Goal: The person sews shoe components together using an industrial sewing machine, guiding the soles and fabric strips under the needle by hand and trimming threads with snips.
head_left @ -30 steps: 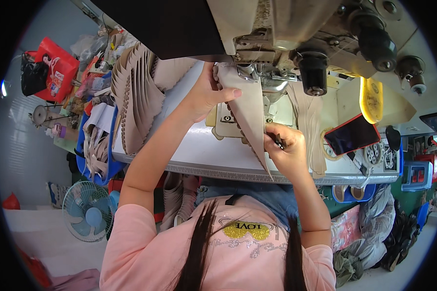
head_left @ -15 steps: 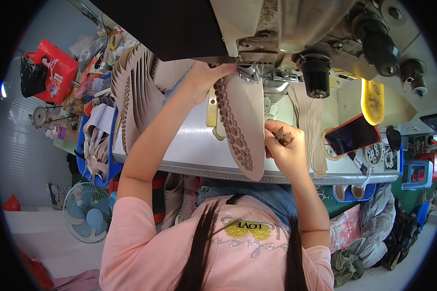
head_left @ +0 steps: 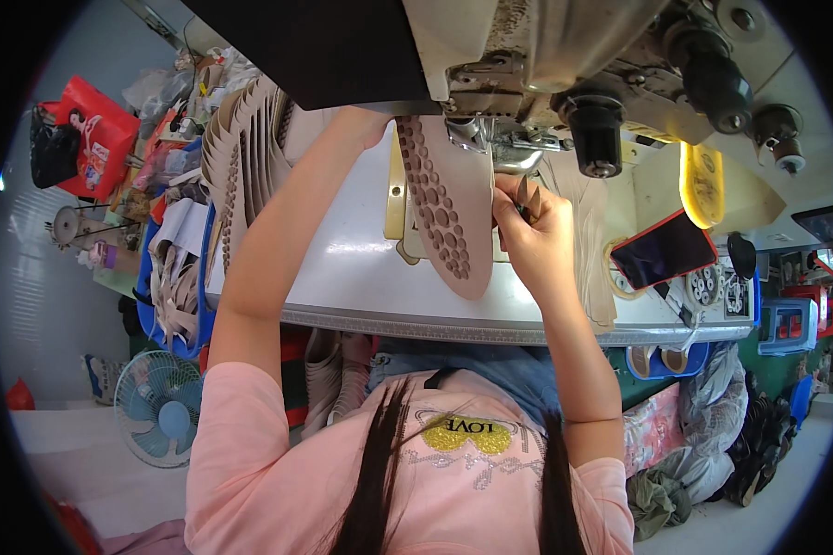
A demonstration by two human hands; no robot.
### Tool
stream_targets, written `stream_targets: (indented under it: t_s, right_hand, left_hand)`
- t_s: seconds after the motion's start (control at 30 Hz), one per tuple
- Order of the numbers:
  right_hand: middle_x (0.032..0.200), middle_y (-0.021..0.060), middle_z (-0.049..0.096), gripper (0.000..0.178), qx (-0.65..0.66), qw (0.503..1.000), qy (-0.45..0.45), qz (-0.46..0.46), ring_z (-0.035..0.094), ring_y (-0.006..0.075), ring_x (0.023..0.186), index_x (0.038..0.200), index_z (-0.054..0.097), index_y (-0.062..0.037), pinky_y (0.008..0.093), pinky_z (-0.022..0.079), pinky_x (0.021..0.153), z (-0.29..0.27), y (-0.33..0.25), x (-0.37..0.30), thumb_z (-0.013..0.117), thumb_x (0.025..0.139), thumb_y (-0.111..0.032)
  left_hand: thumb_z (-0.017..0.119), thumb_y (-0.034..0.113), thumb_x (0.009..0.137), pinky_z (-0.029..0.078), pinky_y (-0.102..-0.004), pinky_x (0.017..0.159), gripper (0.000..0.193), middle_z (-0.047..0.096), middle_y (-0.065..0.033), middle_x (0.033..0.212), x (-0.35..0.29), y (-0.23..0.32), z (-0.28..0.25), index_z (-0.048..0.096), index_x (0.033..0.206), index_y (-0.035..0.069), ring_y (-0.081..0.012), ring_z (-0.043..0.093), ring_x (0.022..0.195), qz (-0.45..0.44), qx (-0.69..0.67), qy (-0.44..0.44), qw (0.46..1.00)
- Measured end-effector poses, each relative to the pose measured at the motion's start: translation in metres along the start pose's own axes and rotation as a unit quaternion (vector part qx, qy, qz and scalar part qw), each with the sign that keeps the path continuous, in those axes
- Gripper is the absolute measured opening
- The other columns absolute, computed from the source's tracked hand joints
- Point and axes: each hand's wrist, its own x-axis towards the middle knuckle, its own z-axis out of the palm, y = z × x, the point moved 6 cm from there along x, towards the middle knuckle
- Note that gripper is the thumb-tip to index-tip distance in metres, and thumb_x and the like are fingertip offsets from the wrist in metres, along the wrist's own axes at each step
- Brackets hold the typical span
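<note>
1. Upper left of the frame: a red bag [head_left: 102, 139] with a black bag [head_left: 54, 153] against its left side.
2. Left: a blue basket [head_left: 205, 310] holds white sheets [head_left: 180, 222] and beige strips [head_left: 178, 301].
3. Upper left of centre: a fanned stack of beige pieces [head_left: 250, 153].
4. Upper middle: the left hand [head_left: 366, 125]; its fingers run behind the sewing machine [head_left: 491, 74], so I cannot tell whether they grip.
5. Centre: a long beige piece [head_left: 467, 222] with round spots, its upper end hidden under the machine.
6. Beside its right edge: the right hand [head_left: 541, 231], fingers closed around small metal snips [head_left: 531, 198].
7. Lower right: a blue basin [head_left: 698, 359] holds two beige shoe-like items [head_left: 640, 359].
</note>
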Motion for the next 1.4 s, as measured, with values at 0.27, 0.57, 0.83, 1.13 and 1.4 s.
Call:
stream_targets:
  t_s: [0.27,0.57,0.83,1.13,1.4]
  right_hand:
    - [0.063,0.0045,0.057,0.013,0.038,0.999,-0.007,0.002,0.054,0.0084,0.059,0.083,0.058,0.0052,0.0202,0.042,0.054,-0.002,0.004,-0.003,0.049,0.078,-0.002]
    - [0.061,0.0018,0.056,0.008,-0.084,0.995,0.045,-0.028,0.052,0.0055,0.055,0.077,0.059,0.0013,0.0181,0.039,0.048,-0.037,0.022,-0.006,0.055,0.076,-0.005]
    - [0.061,0.0051,0.058,0.014,-0.269,0.940,0.209,0.002,0.052,0.0093,0.053,0.075,0.060,0.0027,0.0224,0.040,0.051,-0.133,0.059,0.033,0.056,0.073,-0.011]
    - [0.065,0.0153,0.058,0.013,-0.457,0.861,0.190,-0.123,0.057,0.0281,0.061,0.070,0.060,-0.0019,0.0336,0.044,0.057,-0.127,0.069,0.090,0.059,0.064,-0.014]
    - [0.082,0.0174,0.058,0.017,-0.513,0.814,0.212,-0.172,0.056,0.0319,0.077,0.078,0.060,-0.0033,0.0395,0.044,0.068,-0.089,0.094,0.126,0.053,0.063,-0.008]
  left_hand:
    - [0.056,0.012,0.075,0.039,-0.0295,0.075,0.028,0.053,-0.0063,0.095,0.005,0.014,-0.002,0.050,0.102,0.005,-0.0193,0.049,0.087,0.124,0.162,-0.013,0.979]
    - [0.053,0.009,0.076,0.039,-0.0303,0.079,0.033,0.051,-0.0107,0.103,0.001,0.025,0.002,0.047,0.108,0.002,-0.0218,0.048,0.093,0.255,0.332,-0.025,0.908]
    - [0.053,0.002,0.073,0.022,-0.0343,0.097,0.072,0.023,-0.0160,0.129,-0.133,-0.073,0.038,0.007,0.129,0.004,-0.0280,0.029,0.117,0.252,0.264,-0.018,0.931]
    - [0.046,0.022,0.085,0.036,-0.0279,0.080,0.028,0.052,-0.0102,0.096,-0.065,-0.041,0.009,0.048,0.095,-0.004,-0.0180,0.047,0.093,0.146,0.064,0.235,0.959]
    - [0.050,0.015,0.077,0.047,-0.0287,0.065,0.020,0.057,-0.0074,0.086,0.108,-0.153,-0.003,0.051,0.095,0.005,-0.0188,0.056,0.072,-0.049,-0.421,0.009,0.906]
